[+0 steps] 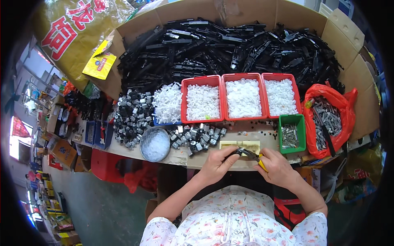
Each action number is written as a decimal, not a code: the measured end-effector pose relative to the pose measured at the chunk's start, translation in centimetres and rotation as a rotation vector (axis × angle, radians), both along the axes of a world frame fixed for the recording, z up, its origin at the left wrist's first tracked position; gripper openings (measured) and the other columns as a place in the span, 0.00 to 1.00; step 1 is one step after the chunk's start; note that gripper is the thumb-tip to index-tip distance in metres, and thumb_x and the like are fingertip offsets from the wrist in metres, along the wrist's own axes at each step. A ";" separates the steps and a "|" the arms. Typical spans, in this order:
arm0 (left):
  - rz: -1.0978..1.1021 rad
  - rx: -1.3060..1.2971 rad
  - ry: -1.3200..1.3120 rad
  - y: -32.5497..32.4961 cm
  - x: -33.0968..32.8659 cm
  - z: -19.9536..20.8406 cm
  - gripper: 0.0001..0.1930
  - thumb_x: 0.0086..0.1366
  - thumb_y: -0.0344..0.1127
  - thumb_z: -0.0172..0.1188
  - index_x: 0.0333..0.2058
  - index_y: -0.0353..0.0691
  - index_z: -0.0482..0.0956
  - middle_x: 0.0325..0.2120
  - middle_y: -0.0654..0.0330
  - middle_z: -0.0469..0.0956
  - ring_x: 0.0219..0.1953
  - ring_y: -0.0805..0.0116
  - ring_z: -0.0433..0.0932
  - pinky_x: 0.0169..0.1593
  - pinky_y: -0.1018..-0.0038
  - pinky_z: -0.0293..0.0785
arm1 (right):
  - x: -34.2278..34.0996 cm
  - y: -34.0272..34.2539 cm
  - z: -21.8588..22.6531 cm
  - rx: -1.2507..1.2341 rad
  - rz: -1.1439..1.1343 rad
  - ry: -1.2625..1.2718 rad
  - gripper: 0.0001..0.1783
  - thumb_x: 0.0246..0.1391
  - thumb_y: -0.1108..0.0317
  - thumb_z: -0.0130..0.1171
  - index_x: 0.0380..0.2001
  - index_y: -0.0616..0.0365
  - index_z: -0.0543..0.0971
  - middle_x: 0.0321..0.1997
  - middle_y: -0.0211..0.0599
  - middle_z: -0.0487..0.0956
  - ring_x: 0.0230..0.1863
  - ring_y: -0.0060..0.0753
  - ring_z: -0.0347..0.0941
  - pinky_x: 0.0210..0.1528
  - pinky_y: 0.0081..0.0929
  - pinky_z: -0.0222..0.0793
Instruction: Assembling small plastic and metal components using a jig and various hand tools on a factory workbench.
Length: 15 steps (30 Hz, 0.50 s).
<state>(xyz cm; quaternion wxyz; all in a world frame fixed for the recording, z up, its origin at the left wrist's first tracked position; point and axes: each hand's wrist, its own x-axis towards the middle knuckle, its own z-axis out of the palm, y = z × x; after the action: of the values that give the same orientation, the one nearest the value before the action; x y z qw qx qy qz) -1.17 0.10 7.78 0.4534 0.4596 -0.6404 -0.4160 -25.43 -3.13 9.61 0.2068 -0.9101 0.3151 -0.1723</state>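
Note:
At the bench's front edge, my right hand [277, 167] grips pliers with yellow handles [262, 162], their dark jaws pointing left. My left hand [218, 165] is closed, thumb and fingers pinching a small black part [234, 153] that meets the jaws; its exact shape is hard to make out. Just beyond both hands lies a cream-coloured block [255, 144], partly covered by the fingers and pliers. Silver metal blocks [198, 136] are heaped to the left of it. A green bin [289, 144] of thin metal pins stands beyond my right hand.
Three red bins [224, 98] hold small white plastic pieces. Behind them, black plastic parts [234, 49] fill a cardboard enclosure [287, 18]. A round bowl of white grease-like stuff [155, 144] sits left, near silver-and-black caps [133, 115]. A red bag [349, 119] with grey pieces stands right.

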 end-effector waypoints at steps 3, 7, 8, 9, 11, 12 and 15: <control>-0.136 0.272 0.159 0.1 -0.1 1.4 0.13 0.74 0.37 0.52 0.34 0.32 0.75 0.20 0.65 0.71 0.21 0.80 0.66 0.26 0.80 0.62 | -0.4 0.2 0.3 0.025 0.028 0.002 0.13 0.51 0.69 0.67 0.30 0.66 0.73 0.40 0.50 0.73 0.38 0.54 0.74 0.42 0.42 0.72; -0.385 0.646 0.503 -0.1 1.5 1.6 0.16 0.73 0.42 0.53 0.35 0.33 0.76 0.19 0.63 0.71 0.18 0.78 0.66 0.21 0.80 0.61 | -0.2 0.2 0.6 0.012 0.111 -0.121 0.15 0.50 0.69 0.68 0.24 0.65 0.71 0.32 0.48 0.71 0.32 0.52 0.72 0.34 0.44 0.70; -0.474 0.832 0.670 0.0 1.7 1.6 0.17 0.72 0.44 0.55 0.36 0.32 0.76 0.19 0.61 0.72 0.17 0.77 0.67 0.20 0.79 0.61 | -0.1 0.3 0.8 0.018 0.131 -0.133 0.15 0.50 0.69 0.68 0.24 0.65 0.71 0.32 0.48 0.71 0.32 0.52 0.72 0.33 0.43 0.70; -0.563 0.840 0.764 0.4 1.8 1.0 0.19 0.72 0.47 0.55 0.36 0.33 0.76 0.19 0.62 0.72 0.16 0.77 0.67 0.19 0.80 0.61 | 0.1 0.6 0.7 -0.013 0.165 -0.167 0.16 0.49 0.69 0.69 0.24 0.64 0.70 0.31 0.47 0.70 0.31 0.51 0.71 0.32 0.42 0.70; -0.732 0.849 0.878 0.8 2.3 -0.5 0.21 0.70 0.50 0.57 0.37 0.32 0.76 0.18 0.61 0.72 0.15 0.76 0.67 0.18 0.79 0.61 | 0.3 1.3 1.3 -0.050 0.200 -0.150 0.16 0.49 0.68 0.68 0.25 0.64 0.70 0.31 0.46 0.70 0.31 0.50 0.72 0.31 0.42 0.70; -0.758 0.857 0.887 1.0 2.5 -0.3 0.21 0.70 0.50 0.57 0.38 0.32 0.77 0.19 0.61 0.72 0.15 0.76 0.66 0.18 0.79 0.61 | 0.4 1.5 1.5 -0.071 0.211 -0.151 0.15 0.49 0.68 0.68 0.25 0.64 0.71 0.31 0.45 0.70 0.31 0.49 0.72 0.31 0.41 0.70; -0.734 0.877 0.882 1.6 3.0 -0.4 0.21 0.70 0.47 0.58 0.42 0.29 0.77 0.21 0.57 0.73 0.18 0.72 0.68 0.20 0.76 0.62 | 0.5 2.2 2.0 -0.088 0.200 -0.127 0.14 0.52 0.67 0.67 0.27 0.64 0.72 0.33 0.45 0.71 0.32 0.49 0.74 0.32 0.40 0.71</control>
<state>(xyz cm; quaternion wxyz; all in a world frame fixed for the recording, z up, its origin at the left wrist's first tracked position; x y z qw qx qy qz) 1.83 1.68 7.35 0.2746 0.1440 -0.2851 -0.9070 -24.97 -0.93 11.59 0.2023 -0.9325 0.2011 -0.2215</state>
